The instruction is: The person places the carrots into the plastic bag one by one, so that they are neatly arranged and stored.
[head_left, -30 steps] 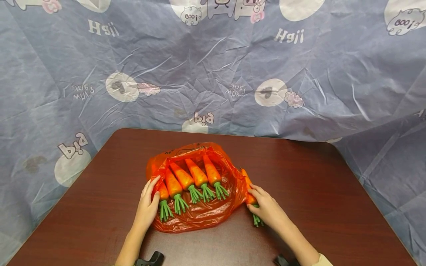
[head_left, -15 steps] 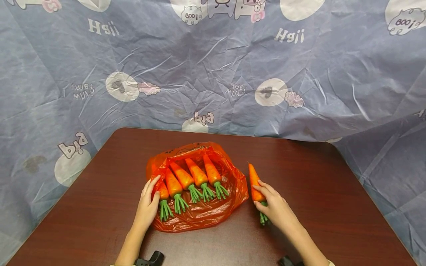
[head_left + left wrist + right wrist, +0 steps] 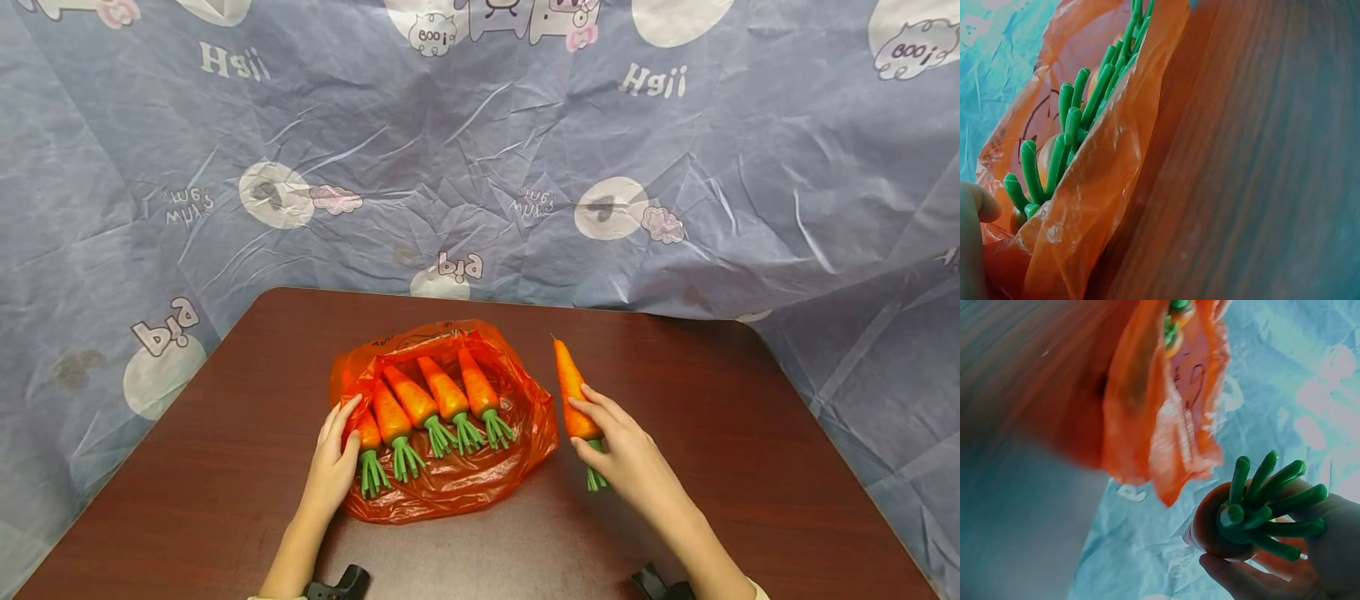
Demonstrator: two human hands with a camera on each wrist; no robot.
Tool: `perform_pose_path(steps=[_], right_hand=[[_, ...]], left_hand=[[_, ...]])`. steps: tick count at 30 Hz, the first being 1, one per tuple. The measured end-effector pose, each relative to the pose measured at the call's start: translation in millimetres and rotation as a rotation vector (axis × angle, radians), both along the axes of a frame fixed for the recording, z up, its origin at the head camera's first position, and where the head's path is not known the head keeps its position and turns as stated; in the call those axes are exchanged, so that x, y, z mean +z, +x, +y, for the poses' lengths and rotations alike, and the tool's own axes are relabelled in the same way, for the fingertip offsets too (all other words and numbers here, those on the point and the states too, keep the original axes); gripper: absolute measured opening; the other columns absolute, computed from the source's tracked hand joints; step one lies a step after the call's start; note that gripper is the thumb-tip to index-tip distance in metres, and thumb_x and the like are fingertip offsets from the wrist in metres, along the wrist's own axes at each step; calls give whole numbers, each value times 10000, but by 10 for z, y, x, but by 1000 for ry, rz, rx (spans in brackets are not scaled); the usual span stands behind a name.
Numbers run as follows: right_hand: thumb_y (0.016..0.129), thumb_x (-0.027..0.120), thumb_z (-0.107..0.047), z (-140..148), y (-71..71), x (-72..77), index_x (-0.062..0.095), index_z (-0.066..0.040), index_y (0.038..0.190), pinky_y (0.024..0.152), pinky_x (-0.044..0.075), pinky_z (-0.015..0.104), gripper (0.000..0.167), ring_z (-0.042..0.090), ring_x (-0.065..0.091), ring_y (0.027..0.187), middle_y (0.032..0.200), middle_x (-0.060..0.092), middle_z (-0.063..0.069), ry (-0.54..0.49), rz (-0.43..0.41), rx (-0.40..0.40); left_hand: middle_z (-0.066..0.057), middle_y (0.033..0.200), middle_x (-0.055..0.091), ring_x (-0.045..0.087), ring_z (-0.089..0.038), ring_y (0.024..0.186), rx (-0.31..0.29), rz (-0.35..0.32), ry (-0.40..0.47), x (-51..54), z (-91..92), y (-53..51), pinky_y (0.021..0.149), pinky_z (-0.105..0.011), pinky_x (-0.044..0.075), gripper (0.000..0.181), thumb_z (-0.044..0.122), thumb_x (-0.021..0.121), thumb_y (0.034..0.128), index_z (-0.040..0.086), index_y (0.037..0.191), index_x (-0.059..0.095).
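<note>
An orange-red plastic bag [image 3: 457, 498] lies with its mouth open toward me. Several orange carrots [image 3: 446, 392] sit side by side in it, their green tops pointing at me. At the bag's left edge my left hand [image 3: 330, 462] holds the plastic, its thumb beside the leftmost carrot. My right hand [image 3: 632, 457] grips another carrot [image 3: 568, 375] between thumb and fingers, just right of the bag and apart from it. That carrot's tip points away from me, and its green stems [image 3: 1272, 506] face the right wrist camera. The left wrist view shows the bagged carrots' green stems [image 3: 1079, 125].
A dark brown table [image 3: 712, 400] carries the bag. Behind it hangs a creased blue-grey cloth [image 3: 450, 125] with cartoon prints. Black wrist straps [image 3: 341, 583] show at the bottom edge.
My right hand has moved the carrot from against the bag's right edge out to the right, then a little farther from me. The left hand and bag stay in place.
</note>
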State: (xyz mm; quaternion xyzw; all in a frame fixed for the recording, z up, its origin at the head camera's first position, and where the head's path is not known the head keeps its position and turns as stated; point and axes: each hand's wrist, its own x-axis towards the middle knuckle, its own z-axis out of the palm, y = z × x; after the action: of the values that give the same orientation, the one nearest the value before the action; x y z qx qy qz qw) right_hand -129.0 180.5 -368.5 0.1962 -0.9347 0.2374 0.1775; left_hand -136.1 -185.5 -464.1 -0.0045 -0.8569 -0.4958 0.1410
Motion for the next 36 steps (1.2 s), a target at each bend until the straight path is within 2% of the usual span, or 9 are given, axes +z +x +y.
perform_pose_path(steps=[5, 14, 19, 26, 31, 36], right_hand=[[701, 740, -105, -110, 84, 86, 617, -110, 1146, 840, 490, 430, 462, 286, 565, 1106, 1280, 543, 84, 6, 79, 60], [691, 759, -156, -363, 219, 79, 619, -130, 1144, 839, 503, 400, 476, 267, 568, 1102, 1283, 542, 64, 81, 75, 157], [698, 755, -180, -449, 247, 77, 619, -145, 1149, 838, 506, 393, 472, 261, 564, 1111, 1286, 542, 56, 100, 68, 161], [700, 750, -176, -502, 258, 166, 615, -150, 1157, 866, 492, 404, 478, 249, 548, 1138, 1307, 528, 33, 76, 76, 162], [720, 739, -197, -614, 225, 173, 605, -162, 1180, 874, 491, 395, 481, 235, 540, 1153, 1319, 519, 25, 93, 14, 198], [745, 717, -203, -739, 125, 94, 594, -152, 1195, 869, 495, 408, 470, 228, 527, 1173, 1321, 515, 31, 106, -66, 225]], left_hand=[[-205, 1467, 222, 182, -405, 1352, 3, -2, -2, 2, -6, -8, 989, -674, 208, 483, 42, 422, 902, 163, 1368, 392], [-206, 1465, 229, 183, -404, 1352, 7, 4, -2, -6, -10, -16, 993, -671, 203, 489, 33, 418, 894, 165, 1364, 397], [-217, 1462, 228, 185, -413, 1348, 3, 1, -8, -10, -5, -14, 988, -674, 204, 485, 39, 421, 895, 164, 1364, 399], [-196, 1469, 224, 173, -391, 1360, 0, -2, -2, -7, -3, -15, 1004, -662, 199, 485, 45, 419, 899, 172, 1367, 393], [-188, 1472, 222, 172, -385, 1363, 2, -7, -1, -6, -11, -18, 1007, -658, 200, 490, 44, 418, 899, 179, 1369, 391], [-191, 1472, 222, 174, -386, 1362, 3, -11, 1, -13, -12, -19, 1009, -657, 199, 490, 45, 417, 898, 178, 1369, 391]])
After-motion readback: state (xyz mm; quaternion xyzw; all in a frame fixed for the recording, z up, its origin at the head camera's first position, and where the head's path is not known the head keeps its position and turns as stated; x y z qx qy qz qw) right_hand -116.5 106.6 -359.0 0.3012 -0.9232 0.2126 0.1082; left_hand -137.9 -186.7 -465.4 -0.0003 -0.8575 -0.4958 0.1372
